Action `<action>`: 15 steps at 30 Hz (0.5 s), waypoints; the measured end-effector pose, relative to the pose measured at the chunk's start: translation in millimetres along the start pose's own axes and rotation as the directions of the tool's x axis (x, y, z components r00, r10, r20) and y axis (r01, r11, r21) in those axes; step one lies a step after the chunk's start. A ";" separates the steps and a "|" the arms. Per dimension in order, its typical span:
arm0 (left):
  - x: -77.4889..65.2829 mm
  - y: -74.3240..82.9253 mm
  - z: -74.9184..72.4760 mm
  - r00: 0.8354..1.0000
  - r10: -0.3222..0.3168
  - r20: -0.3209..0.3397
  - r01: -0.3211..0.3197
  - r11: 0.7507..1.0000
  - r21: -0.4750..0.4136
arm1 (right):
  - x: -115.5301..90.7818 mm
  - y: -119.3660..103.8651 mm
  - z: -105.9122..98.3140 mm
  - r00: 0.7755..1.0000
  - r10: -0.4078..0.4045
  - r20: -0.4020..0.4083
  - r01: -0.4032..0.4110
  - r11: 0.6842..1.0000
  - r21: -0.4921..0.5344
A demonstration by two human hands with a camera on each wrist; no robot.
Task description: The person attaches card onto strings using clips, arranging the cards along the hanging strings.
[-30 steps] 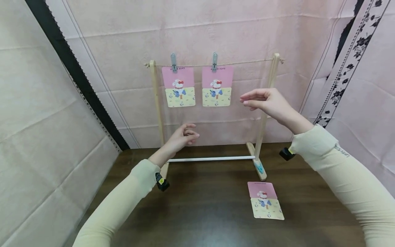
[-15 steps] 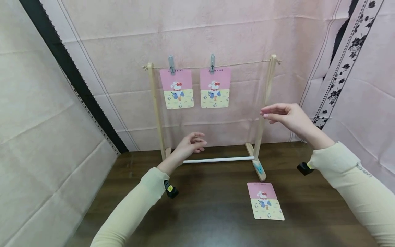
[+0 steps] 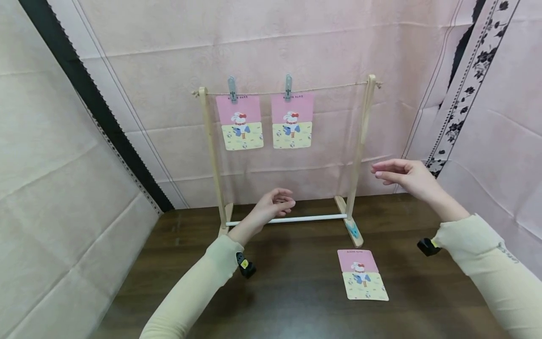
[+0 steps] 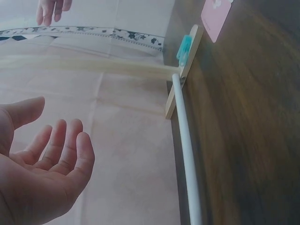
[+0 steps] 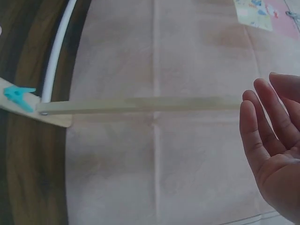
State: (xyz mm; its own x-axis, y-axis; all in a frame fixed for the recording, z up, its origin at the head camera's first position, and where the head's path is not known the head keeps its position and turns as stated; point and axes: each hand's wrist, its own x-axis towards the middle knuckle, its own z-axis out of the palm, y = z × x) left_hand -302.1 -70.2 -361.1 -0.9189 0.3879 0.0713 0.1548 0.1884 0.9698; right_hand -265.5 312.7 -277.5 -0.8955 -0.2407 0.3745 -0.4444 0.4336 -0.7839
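Two pink-and-yellow cards, a left one [image 3: 242, 136] and a right one [image 3: 292, 135], hang from a string [image 3: 330, 88], each under a grey clothespin. My left hand [image 3: 271, 207] hovers in front of the white rod [image 3: 313, 218], its fingers loosely curved around nothing. Right of the frame's right post [image 3: 360, 146], my right hand [image 3: 408, 176] is in the air with bent, relaxed fingers and holds nothing. A third card [image 3: 363, 275] lies flat on the table in front of the right foot. On that foot rests a blue clothespin [image 4: 184, 50], also visible in the head view.
The wooden frame's left post [image 3: 211, 155] and right foot [image 3: 349, 223] stand on the dark brown table [image 3: 296, 292]. Pale pink cloth [image 3: 271, 47] hangs behind and at both sides. A small black device [image 3: 245, 265] is strapped at the left wrist.
My right hand has moved right and down, away from the hanging cards. My left hand has shifted right and slightly down. The cards stay in place; the head view has drifted slightly.
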 end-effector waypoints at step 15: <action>18.1 -22.2 43.4 0.997 -0.001 0.077 0.000 1.000 0.011 | -26.3 50.1 5.4 0.992 0.120 -0.047 -0.118 0.992 0.043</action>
State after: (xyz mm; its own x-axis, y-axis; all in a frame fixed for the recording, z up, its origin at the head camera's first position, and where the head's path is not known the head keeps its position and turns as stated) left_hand -306.4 -28.2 -391.5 -0.8884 0.4561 0.0518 0.1585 0.1988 0.9671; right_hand -264.0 336.0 -329.3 -0.9426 -0.1458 0.3004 -0.3339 0.4213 -0.8432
